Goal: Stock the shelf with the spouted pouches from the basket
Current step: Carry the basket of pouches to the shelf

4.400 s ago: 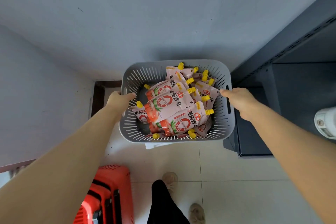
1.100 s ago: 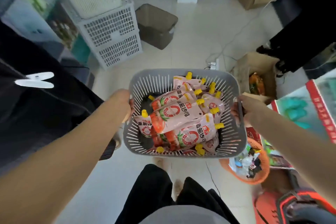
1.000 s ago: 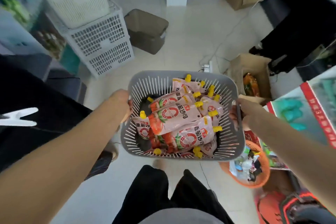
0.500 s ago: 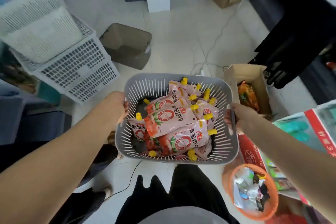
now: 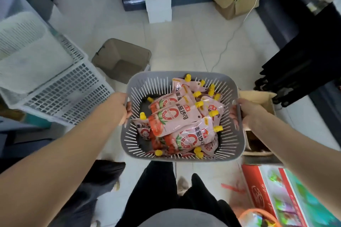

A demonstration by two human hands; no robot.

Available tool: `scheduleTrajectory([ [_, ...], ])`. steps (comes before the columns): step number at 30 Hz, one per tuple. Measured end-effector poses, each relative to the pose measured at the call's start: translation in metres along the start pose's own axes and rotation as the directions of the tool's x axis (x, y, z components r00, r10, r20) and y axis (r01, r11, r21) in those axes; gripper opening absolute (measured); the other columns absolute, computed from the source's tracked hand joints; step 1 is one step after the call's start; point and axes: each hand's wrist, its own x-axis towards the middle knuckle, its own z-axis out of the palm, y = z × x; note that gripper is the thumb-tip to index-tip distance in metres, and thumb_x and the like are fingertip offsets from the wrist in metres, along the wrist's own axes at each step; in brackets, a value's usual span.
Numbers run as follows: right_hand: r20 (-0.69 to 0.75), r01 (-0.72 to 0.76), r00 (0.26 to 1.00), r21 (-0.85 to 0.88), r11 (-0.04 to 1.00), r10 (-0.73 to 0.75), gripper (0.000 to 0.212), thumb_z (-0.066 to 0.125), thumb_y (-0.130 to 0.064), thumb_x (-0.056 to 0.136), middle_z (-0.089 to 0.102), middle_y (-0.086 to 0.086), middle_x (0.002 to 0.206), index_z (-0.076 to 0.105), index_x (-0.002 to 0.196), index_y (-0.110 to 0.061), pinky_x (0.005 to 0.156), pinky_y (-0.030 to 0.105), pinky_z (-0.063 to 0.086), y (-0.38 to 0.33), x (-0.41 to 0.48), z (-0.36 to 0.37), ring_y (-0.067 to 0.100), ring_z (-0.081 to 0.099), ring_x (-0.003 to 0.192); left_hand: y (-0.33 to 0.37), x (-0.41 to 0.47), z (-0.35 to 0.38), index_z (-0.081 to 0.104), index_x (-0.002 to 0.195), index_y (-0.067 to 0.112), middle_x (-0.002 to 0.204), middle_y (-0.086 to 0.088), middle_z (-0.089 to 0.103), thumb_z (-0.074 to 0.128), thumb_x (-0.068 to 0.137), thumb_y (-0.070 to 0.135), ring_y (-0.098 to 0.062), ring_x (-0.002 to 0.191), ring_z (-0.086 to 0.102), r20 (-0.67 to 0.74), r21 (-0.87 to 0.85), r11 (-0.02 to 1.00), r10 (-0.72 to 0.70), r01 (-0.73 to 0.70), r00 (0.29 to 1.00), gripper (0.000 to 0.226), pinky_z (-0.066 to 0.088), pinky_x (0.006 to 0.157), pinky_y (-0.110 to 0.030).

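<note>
While the spouted pouches (image 5: 177, 121) lie heaped in the grey slatted basket (image 5: 140, 86) at the centre of the frame, pink packs with yellow caps, none of them is in a hand. Both hands are taken up with the basket, which hangs in the air above the tiled floor (image 5: 184, 42). The left hand (image 5: 120, 107) grips the left rim with its fingers curled over to the inside. The right hand (image 5: 247, 112) grips the right rim in the same way.

Black trouser legs (image 5: 160, 190) show just below the basket. A brown bin (image 5: 120, 61) stands beyond it, white crates (image 5: 60, 86) sit at the left, and a red carton (image 5: 262, 195) lies at the lower right.

A low dark shelf (image 5: 166, 0) with orange packs runs across the top centre, and a taller dark unit (image 5: 295, 14) fills the upper right. Which one is to be stocked I cannot tell.

My reading is that the carrying step is in hand and stocking has not begun. The next move calls for bringing the basket up to the shelf. Then it must be set down or propped so that one hand comes free to lift a pouch off the top of the heap.
</note>
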Motion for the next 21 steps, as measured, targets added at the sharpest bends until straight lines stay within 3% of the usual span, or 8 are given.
scheduleTrajectory([
  [2, -0.032, -0.002, 1.000, -0.006, 1.000, 0.002, 0.035, 0.037, -0.036, 0.097, 0.046, 0.000, 0.063, 0.047, 0.070, -0.016, 0.051, 0.022, 0.029, -0.023, 0.012, 0.017, 0.012, 0.040, 0.053, 0.029, 0.019, 0.011, 0.040, 0.058, 0.015, 0.060, -0.002, 0.039, 0.043, 0.090, 0.018, -0.015, 0.052, 0.033, 0.002, 0.030, 1.000, 0.007, -0.007, 1.000, 0.033, 0.030, 0.056, -0.025],
  [7, -0.041, -0.052, 0.998, 0.036, 0.998, 0.054, 0.034, 0.039, -0.031, 0.096, 0.042, -0.001, 0.061, 0.043, 0.066, -0.016, 0.047, 0.024, 0.025, -0.084, 0.045, 0.069, 0.013, 0.036, 0.049, 0.111, 0.078, 0.032, 0.042, 0.060, 0.012, 0.051, -0.002, 0.043, 0.042, 0.094, 0.021, -0.014, 0.051, 0.034, 0.075, 0.057, 0.997, 0.050, -0.054, 0.996, 0.036, 0.031, 0.053, -0.023],
  [13, -0.028, -0.034, 0.999, 0.050, 0.998, 0.035, 0.044, 0.035, -0.034, 0.098, 0.046, -0.001, 0.049, 0.043, 0.057, -0.016, 0.047, 0.023, 0.026, -0.171, 0.071, 0.131, 0.013, 0.037, 0.048, 0.218, 0.127, 0.053, 0.046, 0.061, 0.013, 0.060, -0.002, 0.043, 0.043, 0.095, 0.023, -0.014, 0.050, 0.036, 0.107, 0.100, 0.992, 0.072, -0.083, 0.992, 0.036, 0.032, 0.053, -0.024],
  [15, -0.010, -0.017, 1.000, 0.053, 0.998, 0.018, 0.046, 0.035, -0.033, 0.097, 0.046, -0.003, 0.035, 0.043, 0.055, -0.016, 0.047, 0.022, 0.026, -0.200, 0.081, 0.146, 0.012, 0.038, 0.043, 0.252, 0.137, 0.063, 0.050, 0.065, 0.014, 0.064, -0.002, 0.046, 0.044, 0.095, 0.026, -0.014, 0.054, 0.041, 0.117, 0.073, 0.994, 0.066, -0.075, 0.991, 0.032, 0.039, 0.061, -0.025],
  [18, -0.027, 0.021, 0.999, 0.072, 0.997, -0.019, 0.044, 0.038, -0.031, 0.097, 0.045, -0.003, 0.030, 0.046, 0.057, -0.015, 0.049, 0.022, 0.027, -0.243, 0.101, 0.163, 0.012, 0.040, 0.030, 0.302, 0.150, 0.085, 0.053, 0.076, 0.016, 0.070, 0.000, 0.048, 0.043, 0.095, 0.028, -0.013, 0.059, 0.043, 0.131, 0.041, 0.997, 0.058, -0.064, 0.990, 0.025, 0.042, 0.084, -0.027],
  [21, -0.050, 0.018, 0.999, 0.089, 0.996, -0.014, 0.041, 0.040, -0.030, 0.096, 0.048, -0.003, 0.031, 0.050, 0.059, -0.014, 0.049, 0.022, 0.032, -0.287, 0.124, 0.176, 0.011, 0.041, 0.030, 0.347, 0.164, 0.112, 0.050, 0.061, 0.019, 0.067, 0.002, 0.048, 0.045, 0.092, 0.031, -0.012, 0.063, 0.045, 0.108, 0.065, 0.997, 0.022, -0.029, 0.994, 0.033, 0.040, 0.095, -0.026],
])
